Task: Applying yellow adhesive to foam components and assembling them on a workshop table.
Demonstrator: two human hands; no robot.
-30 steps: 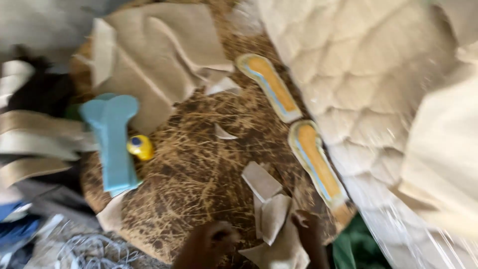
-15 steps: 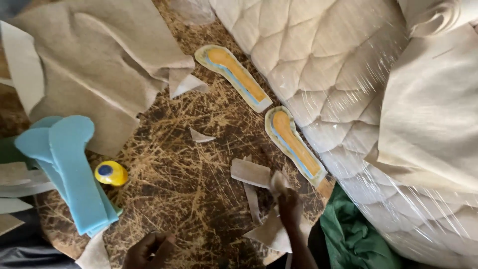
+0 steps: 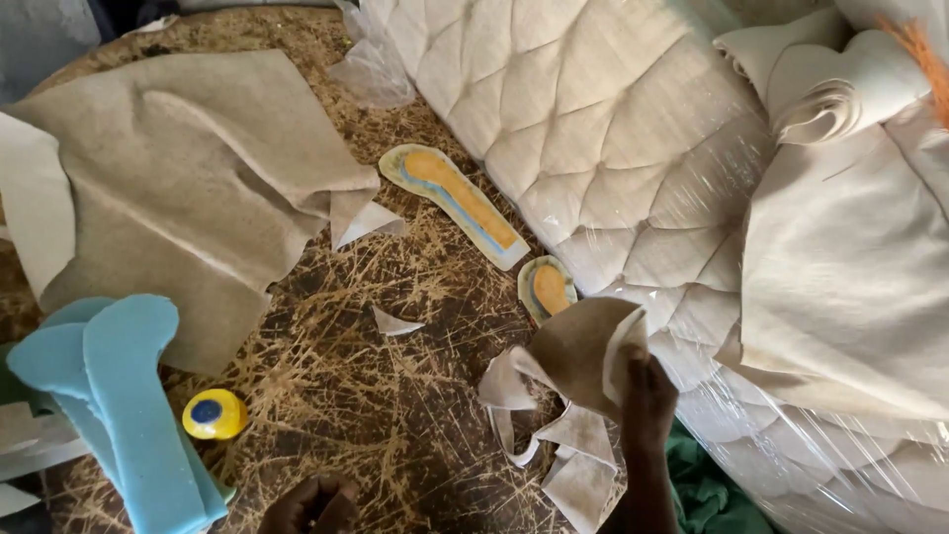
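Right hand (image 3: 647, 396) raised, fingers pinching the edge of a tan cut scrap (image 3: 578, 351), lifted just over the scratched brown counter (image 3: 395, 415). Left hand (image 3: 311, 504) low at frame edge; whether its grip is spread or curled, cannot tell. Behind the scrap, two yellow insoles (image 3: 455, 203); blue foam soles (image 3: 129, 405), yellow cap (image 3: 215, 413) left. Quilted mattress (image 3: 613, 129) alongside, right.

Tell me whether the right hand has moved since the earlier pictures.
Yes. The right hand has risen, lifting the tan scrap off the scratched table, so that it now covers the lower end of the nearer insole, which lay fully uncovered before.
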